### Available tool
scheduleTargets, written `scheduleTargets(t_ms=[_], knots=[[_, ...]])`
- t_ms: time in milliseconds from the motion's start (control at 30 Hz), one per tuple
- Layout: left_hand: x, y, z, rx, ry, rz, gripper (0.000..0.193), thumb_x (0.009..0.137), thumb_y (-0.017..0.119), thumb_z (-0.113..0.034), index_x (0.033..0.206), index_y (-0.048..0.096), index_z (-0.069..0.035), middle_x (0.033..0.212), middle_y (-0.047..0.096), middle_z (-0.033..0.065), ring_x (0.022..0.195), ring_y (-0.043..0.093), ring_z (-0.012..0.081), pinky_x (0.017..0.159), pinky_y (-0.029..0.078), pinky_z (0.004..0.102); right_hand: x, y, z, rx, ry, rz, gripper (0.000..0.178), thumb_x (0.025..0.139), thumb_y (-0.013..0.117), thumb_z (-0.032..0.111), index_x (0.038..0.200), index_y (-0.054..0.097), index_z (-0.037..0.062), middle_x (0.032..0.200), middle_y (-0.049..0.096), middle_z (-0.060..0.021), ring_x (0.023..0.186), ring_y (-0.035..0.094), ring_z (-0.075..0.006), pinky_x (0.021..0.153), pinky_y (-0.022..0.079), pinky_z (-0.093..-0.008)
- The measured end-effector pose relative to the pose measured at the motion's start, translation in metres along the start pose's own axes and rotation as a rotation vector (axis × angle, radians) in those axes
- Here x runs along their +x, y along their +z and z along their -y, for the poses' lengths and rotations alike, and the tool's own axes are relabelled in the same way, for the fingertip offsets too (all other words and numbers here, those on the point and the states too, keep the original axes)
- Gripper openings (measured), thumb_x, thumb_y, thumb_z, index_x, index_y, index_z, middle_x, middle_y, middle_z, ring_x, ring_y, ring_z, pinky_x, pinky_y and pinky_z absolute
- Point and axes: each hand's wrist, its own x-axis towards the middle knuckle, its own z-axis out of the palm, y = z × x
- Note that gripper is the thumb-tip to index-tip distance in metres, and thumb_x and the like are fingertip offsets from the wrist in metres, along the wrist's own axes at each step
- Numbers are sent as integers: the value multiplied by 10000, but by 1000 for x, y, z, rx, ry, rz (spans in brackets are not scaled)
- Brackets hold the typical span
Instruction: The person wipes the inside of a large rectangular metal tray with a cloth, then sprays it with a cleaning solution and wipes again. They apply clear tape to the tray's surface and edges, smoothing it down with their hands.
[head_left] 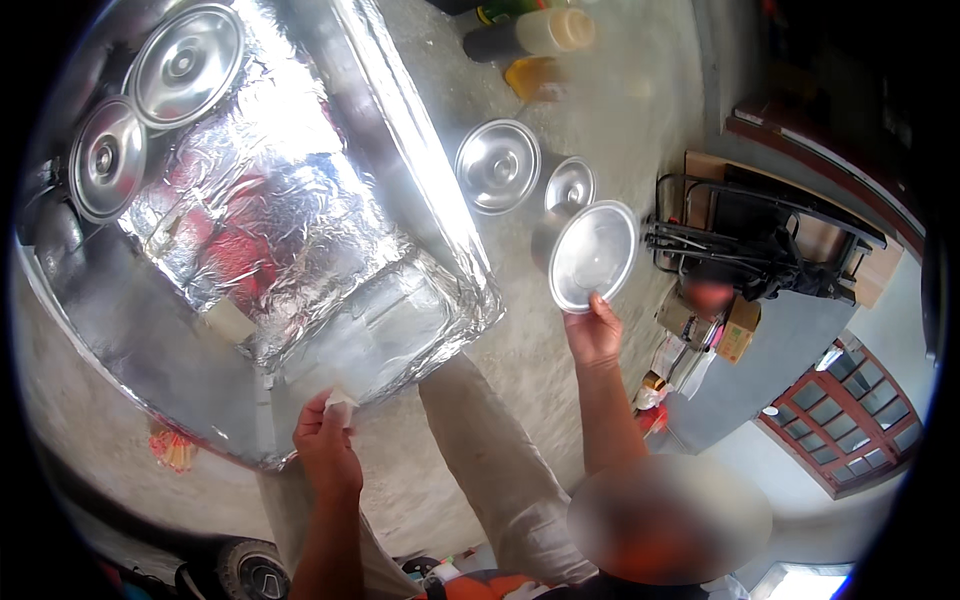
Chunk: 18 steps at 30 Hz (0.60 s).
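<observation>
My right hand (597, 335) grips the lower rim of a round, shiny metal lid (595, 255), thumb on its face. The lid is held up, tilted toward me, over the floor right of the foil-covered table. My left hand (330, 440) pinches a small crumpled white tissue (341, 408) between thumb and fingers, near the table's front edge. Beyond the raised lid sit two round metal vessels with lids, a larger one (497, 165) and a smaller one (570, 185), the smaller partly hidden.
Crinkled foil (300, 230) covers the table and wraps its raised rim. Two metal lids (187, 65) (107, 160) lie on its far left. Bottles with dark and amber liquid (530, 35) stand on the floor. Folded black-framed furniture (760, 240) and boxes (740, 328) lean along the right wall.
</observation>
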Motion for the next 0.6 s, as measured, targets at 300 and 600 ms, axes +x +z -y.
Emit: scheduleTargets(t_ms=[300, 600], knots=[[8, 13, 18, -3, 34, -64, 185, 795, 538, -32, 976, 574, -16, 818, 586, 17, 666, 507, 71, 554, 386, 198, 57, -100, -90, 123, 65, -167, 437, 758, 563, 6, 1171, 427, -37, 1184, 497, -141, 1107, 476, -271, 984, 361, -436], [10, 20, 13, 11, 7, -35, 180, 796, 516, 5, 968, 565, -1, 825, 593, 38, 633, 502, 71, 548, 396, 182, 86, -122, -145, 321, 66, -188, 370, 775, 544, 13, 1126, 448, -52, 1128, 518, -140, 1044, 501, -278, 956, 375, -426]])
